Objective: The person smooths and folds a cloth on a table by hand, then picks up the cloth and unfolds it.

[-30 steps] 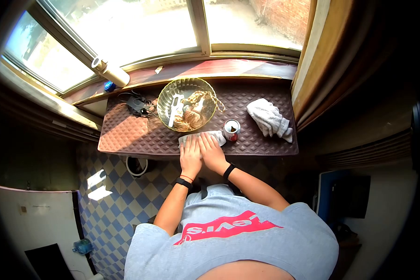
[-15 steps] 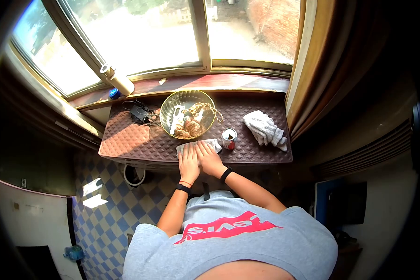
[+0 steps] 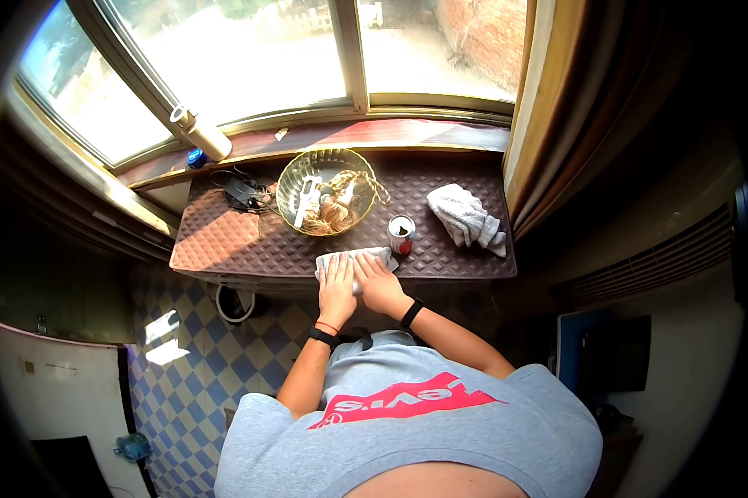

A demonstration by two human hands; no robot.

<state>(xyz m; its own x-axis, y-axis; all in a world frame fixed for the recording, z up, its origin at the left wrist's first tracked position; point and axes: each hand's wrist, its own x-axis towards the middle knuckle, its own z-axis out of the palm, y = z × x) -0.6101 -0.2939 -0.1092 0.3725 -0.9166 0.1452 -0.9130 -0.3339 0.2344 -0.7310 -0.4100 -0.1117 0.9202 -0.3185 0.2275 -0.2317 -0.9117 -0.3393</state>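
A folded light cloth (image 3: 380, 256) lies at the front edge of the dark quilted table cover (image 3: 291, 253), partly hidden under both hands. My left hand (image 3: 337, 290) rests flat on its left part, fingers stretched forward. On the right part lies my right hand (image 3: 377, 282), fingers also extended. Just beyond the right hand stands an open can (image 3: 401, 235). Behind the cloth, a clear ribbed bowl (image 3: 289, 192) holds a white object (image 3: 307, 201) and braided and loose light-brown strands (image 3: 332, 214).
A crumpled grey towel (image 3: 465, 217) lies at the right. Black cables with an adapter (image 3: 243, 193) are left of the bowl. A beige bottle (image 3: 208, 139) and blue lid (image 3: 196, 158) stand on the sill. A white-rimmed bin (image 3: 234, 305) is below the table.
My hands have moved slightly apart near the wrists, with more of the cloth showing between them. The view has shifted a little; the bowl, can and towel keep their places.
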